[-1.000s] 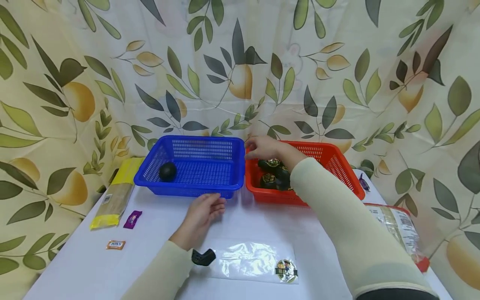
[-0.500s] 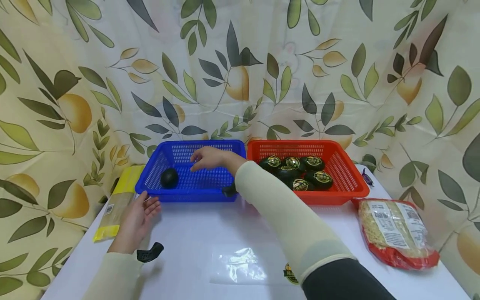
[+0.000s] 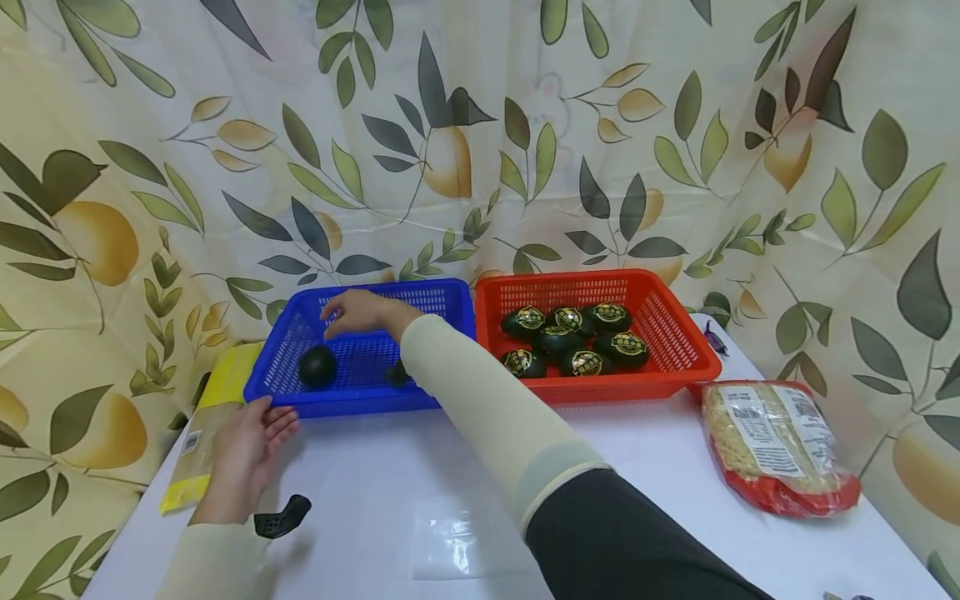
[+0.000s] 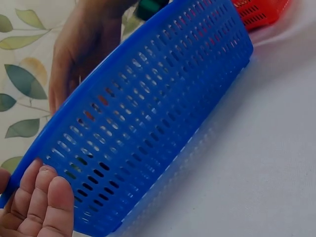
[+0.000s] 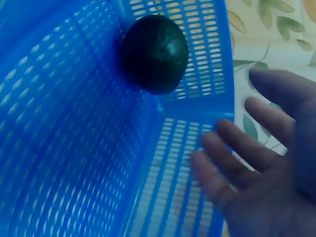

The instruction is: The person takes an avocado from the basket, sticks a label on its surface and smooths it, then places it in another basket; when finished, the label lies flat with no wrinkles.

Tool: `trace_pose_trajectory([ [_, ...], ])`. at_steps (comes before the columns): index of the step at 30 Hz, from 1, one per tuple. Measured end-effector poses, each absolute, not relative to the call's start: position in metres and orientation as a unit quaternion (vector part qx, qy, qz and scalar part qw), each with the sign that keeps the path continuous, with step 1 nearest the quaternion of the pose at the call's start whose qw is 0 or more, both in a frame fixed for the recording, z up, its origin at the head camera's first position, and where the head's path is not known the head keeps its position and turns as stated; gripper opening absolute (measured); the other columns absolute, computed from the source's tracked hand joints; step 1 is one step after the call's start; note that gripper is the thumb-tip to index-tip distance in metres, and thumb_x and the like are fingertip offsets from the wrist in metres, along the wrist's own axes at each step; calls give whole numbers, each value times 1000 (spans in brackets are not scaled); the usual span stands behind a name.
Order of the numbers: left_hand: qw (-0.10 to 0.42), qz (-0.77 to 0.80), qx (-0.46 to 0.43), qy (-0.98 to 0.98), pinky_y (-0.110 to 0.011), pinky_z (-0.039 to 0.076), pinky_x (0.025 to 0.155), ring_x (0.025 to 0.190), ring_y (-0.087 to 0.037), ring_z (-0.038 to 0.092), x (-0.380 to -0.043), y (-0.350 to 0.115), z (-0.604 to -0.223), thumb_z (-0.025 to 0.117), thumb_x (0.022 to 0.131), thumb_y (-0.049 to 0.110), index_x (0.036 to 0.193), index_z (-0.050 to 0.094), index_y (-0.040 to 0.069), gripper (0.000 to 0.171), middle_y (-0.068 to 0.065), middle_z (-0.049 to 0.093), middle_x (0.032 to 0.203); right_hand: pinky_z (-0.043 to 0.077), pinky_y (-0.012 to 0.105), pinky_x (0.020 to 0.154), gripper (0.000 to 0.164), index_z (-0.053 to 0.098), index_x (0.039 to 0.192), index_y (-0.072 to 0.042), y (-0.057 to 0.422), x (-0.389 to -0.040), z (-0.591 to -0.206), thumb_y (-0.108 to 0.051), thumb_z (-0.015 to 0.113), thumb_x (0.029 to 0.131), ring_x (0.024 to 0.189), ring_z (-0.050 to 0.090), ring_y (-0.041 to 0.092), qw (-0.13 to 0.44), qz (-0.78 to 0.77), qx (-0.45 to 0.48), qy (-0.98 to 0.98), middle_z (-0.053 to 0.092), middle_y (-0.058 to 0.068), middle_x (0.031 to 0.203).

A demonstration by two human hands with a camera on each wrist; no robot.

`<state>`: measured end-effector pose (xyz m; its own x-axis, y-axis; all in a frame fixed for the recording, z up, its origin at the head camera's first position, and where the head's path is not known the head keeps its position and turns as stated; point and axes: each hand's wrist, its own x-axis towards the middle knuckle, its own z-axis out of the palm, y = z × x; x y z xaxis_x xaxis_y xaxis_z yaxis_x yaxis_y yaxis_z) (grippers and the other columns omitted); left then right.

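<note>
The blue basket stands at the middle left with one dark green avocado near its left end. Above its back part hovers my right hand, fingers loosely bent and holding nothing. The right wrist view has the same avocado in a corner, apart from my spread fingers. My left hand is at the basket's front left corner. In the left wrist view, its relaxed fingers lie along the outer wall just below the rim, the thumb beside the rim.
A red basket on the right holds several avocados with gold labels. Beyond it lies a red-edged food bag. A yellow packet is behind my left hand, a clear plastic bag in front. A patterned curtain closes the back.
My right hand has swung left from over the red basket to over the blue one, holding nothing. My left hand has moved left along the front to the blue basket's corner.
</note>
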<state>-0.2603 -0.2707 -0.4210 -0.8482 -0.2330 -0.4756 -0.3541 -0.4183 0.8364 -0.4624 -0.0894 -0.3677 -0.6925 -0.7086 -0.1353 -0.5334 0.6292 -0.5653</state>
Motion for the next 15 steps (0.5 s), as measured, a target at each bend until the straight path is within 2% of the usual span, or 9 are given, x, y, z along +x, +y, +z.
trace_pose_trajectory([
  [2, 40, 788, -276, 549, -25, 59, 93, 97, -9, 71, -259, -273, -421, 42, 112, 38, 126, 46, 20, 23, 4, 68, 101, 46, 30, 113, 54, 56, 150, -23, -102, -465, -372, -33, 70, 99, 135, 54, 16, 202, -214, -361, 885, 58, 2, 149],
  [4, 41, 783, -280, 554, -26, 59, 93, 97, -10, 72, -258, -274, -422, 42, 112, 38, 126, 47, 20, 23, 4, 68, 100, 38, 33, 121, 61, 50, 154, -34, -115, -465, -375, -33, 72, 98, 146, 44, 14, 236, -167, -361, 887, 49, -3, 158],
  [6, 39, 778, -281, 561, -26, 59, 92, 97, -10, 72, -257, -275, -424, 41, 112, 37, 126, 47, 19, 23, 5, 69, 97, 29, 37, 127, 66, 44, 155, -45, -128, -465, -376, -32, 74, 97, 153, 33, 11, 263, -113, -356, 890, 40, -11, 164],
  [8, 38, 775, -280, 565, -26, 60, 91, 96, -10, 73, -257, -274, -426, 40, 112, 36, 125, 48, 18, 24, 5, 70, 94, 24, 38, 129, 70, 42, 154, -52, -139, -463, -377, -31, 75, 96, 156, 25, 8, 280, -60, -356, 889, 35, -17, 166],
  [10, 35, 773, -276, 570, -26, 60, 90, 95, -10, 73, -258, -274, -427, 39, 113, 36, 125, 48, 17, 24, 5, 70, 92, 22, 36, 129, 71, 42, 152, -54, -148, -461, -377, -29, 76, 96, 155, 26, 7, 295, -20, -361, 885, 35, -19, 165],
  [15, 33, 770, -271, 576, -25, 60, 90, 93, -9, 73, -263, -273, -426, 40, 112, 36, 127, 48, 17, 25, 5, 71, 94, 23, 30, 127, 68, 45, 153, -50, -160, -459, -379, -31, 77, 96, 150, 32, 7, 290, 48, -390, 873, 39, -16, 162],
])
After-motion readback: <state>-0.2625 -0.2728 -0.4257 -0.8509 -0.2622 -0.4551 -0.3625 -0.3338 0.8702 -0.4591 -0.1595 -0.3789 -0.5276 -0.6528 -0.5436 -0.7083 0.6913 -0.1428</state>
